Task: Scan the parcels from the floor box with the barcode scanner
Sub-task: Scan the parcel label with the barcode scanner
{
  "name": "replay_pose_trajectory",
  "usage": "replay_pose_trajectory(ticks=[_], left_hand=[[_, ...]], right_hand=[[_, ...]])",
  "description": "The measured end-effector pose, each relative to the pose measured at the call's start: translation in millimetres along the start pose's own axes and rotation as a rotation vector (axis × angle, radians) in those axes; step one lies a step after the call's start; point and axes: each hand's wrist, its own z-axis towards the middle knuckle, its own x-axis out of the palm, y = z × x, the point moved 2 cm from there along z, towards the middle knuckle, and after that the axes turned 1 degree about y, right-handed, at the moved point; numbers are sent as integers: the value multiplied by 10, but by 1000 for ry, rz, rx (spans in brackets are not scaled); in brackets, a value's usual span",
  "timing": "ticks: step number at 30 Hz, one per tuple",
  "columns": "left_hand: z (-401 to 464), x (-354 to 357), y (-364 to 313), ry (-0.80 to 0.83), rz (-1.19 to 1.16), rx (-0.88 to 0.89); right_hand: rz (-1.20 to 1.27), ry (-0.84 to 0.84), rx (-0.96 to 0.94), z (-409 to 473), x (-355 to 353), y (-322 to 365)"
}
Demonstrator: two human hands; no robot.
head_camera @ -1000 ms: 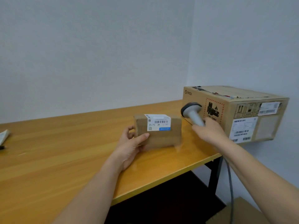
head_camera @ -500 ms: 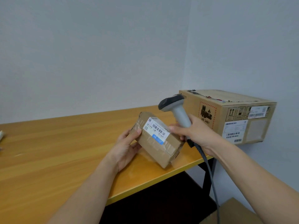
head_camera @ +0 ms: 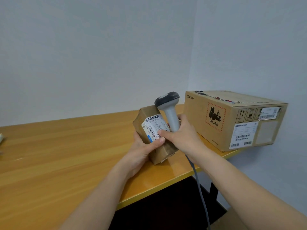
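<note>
parcel (head_camera: 153, 133) | clasped by left hand (head_camera: 142, 150) | right hand (head_camera: 181, 136) grips scanner (head_camera: 169, 110)

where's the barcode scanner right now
In the head view, right of centre: the grey handheld barcode scanner is in the right hand, against the small brown cardboard parcel in the left hand.

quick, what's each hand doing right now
Left hand: closed on the small parcel, held tilted above the table.
Right hand: fingers closed around the barcode scanner handle.
</note>
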Motion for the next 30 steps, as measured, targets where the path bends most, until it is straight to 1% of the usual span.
replay_pose_trajectory(ticks=[4,8,12,15,19,23,27,30], left_hand=[[32,-34,15,-59,103,93],[24,-98,-19,-165,288,157],[35,-224,-27,-297,257,169],[8,-291,-38,-404,240,148],[-17,-323,-39,-518,279,152],[-39,-319,-45,-543,230,121],[-60,-259,-62,-515,274,109],[-62,-215,-74,-490,340,116]], right_hand=[[118,8,24,-7,67,-8],[271,13,49,-47,70,-10],[267,6,9,-107,-7,19],[323,22,-35,-173,-128,63],[343,49,-126,-302,-333,160],[218,73,-154,-398,-512,200],[266,29,-224,-507,-632,208],[222,107,-196,-544,-692,230]])
